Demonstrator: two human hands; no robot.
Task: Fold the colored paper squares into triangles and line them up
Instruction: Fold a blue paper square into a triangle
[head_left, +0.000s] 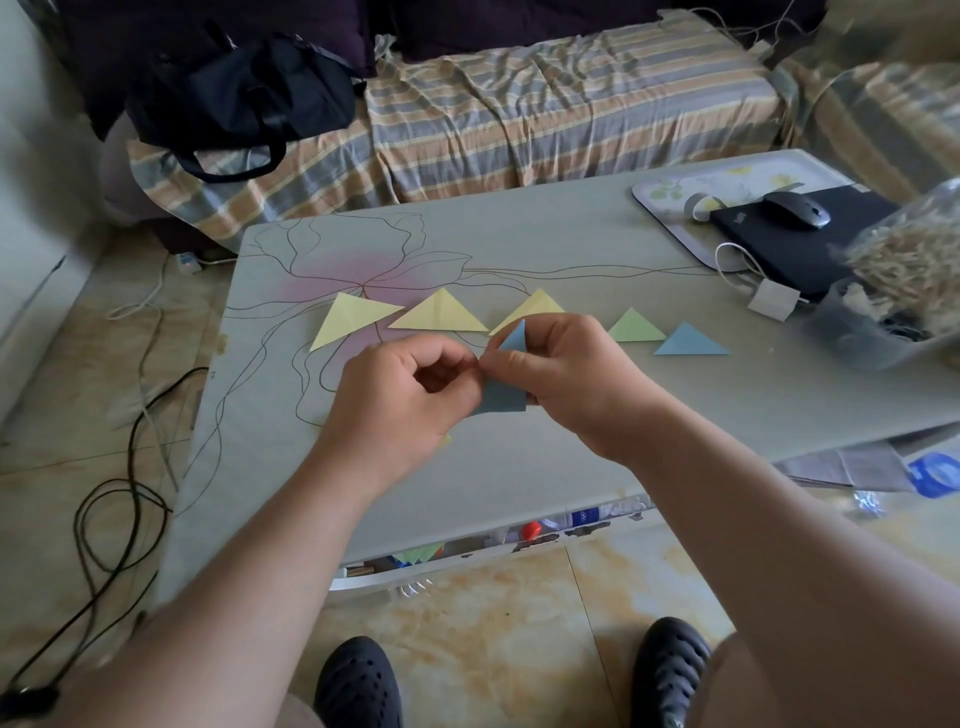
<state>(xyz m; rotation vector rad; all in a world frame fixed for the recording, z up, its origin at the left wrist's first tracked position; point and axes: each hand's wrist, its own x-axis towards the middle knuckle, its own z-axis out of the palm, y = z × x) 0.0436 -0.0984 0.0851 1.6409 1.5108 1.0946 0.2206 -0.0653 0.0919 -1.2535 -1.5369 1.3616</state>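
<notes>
A blue paper square (506, 397) is held above the grey table (545, 249), partly folded, one corner sticking up between my hands. My left hand (405, 395) pinches its left edge with curled fingers. My right hand (566, 374) pinches it from the right. Behind my hands a row of folded triangles lies on the table: three yellow ones (350, 317) (439, 313) (535, 306), the third partly hidden by my right hand, then a green triangle (635, 327) and a blue triangle (690, 340). A scrap of yellow paper (445, 440) peeks out under my left wrist.
At the table's right end are a patterned tray (670, 197), a black laptop (795, 244) with a mouse (797, 209) on it, a white charger (773, 300) and a plastic container (872, 332). A striped sofa (545, 119) with a black bag (244, 98) stands behind. Cables (119, 493) lie on the floor at left.
</notes>
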